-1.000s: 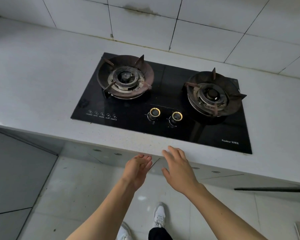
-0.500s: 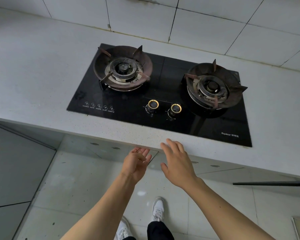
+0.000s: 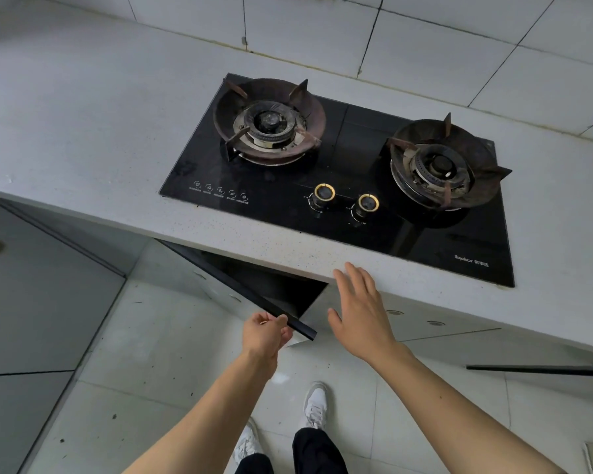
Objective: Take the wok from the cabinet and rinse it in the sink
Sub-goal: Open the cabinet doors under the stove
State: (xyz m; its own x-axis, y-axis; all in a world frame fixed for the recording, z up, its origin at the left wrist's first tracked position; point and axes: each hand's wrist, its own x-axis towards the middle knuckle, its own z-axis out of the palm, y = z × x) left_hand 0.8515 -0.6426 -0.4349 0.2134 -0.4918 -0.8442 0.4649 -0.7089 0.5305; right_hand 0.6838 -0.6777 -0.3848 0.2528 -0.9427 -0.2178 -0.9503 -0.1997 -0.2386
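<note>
Below the counter (image 3: 288,254), under the black gas hob (image 3: 356,186), a cabinet door (image 3: 250,295) stands swung partly outward, showing a dark opening; no wok can be made out inside it. From the head view, the left hand (image 3: 266,336) is clenched on the door's dark top edge, near its free corner, forearm reaching up from below. Just beside it, the right hand (image 3: 360,313) hovers released, fingers spread and flat, tips at the counter's front lip, touching nothing visible
</note>
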